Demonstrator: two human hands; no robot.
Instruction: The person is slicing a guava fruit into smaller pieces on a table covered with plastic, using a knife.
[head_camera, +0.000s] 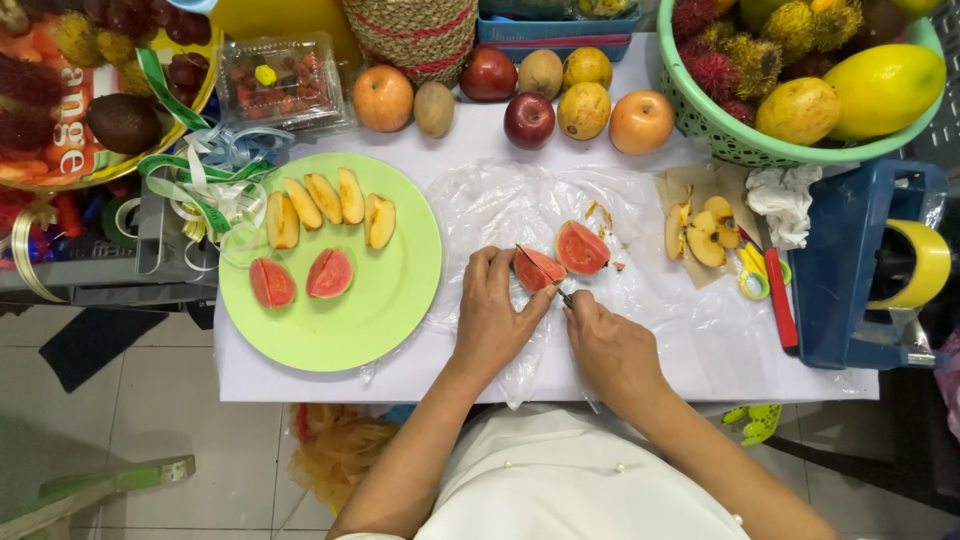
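My left hand (492, 312) holds down a red-fleshed fruit wedge (535, 268) on a clear plastic sheet (520, 205). My right hand (610, 345) grips a small knife (548, 280) whose blade lies against that wedge. Another red-fleshed half (582, 248) lies just to the right of it. On the left, a light green plate (350, 320) carries several yellow apple slices (322, 205) and two red wedges (300, 278).
Whole apples and pears (530, 95) line the back of the white table. A green basket (720, 130) of mixed fruit sits back right. Fruit scraps (700, 235), a peeler (755, 275), a blue tape dispenser (860, 270) and ribbons (205, 180) lie around.
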